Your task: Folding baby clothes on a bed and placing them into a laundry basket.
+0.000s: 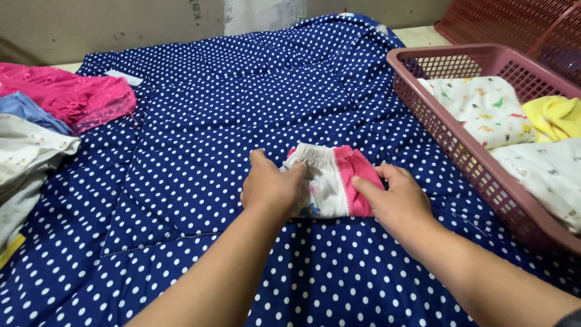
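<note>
Small white-and-pink cotton shorts (331, 181) lie folded on dotted navy quilt (200, 151), left hand (272, 188) and right hand (396, 200) pressing flat, fingers together, holding the fold; pink basket (460, 151) at three o'clock.

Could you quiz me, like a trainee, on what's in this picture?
1. True or false: both hands rest on the small folded garment.
2. Which hand touches its pink part: left hand or right hand?
3. What holds the yellow cloth?
Key: 1 true. 2 right hand. 3 the pink basket, to the right on the dotted blue blanket.
</note>
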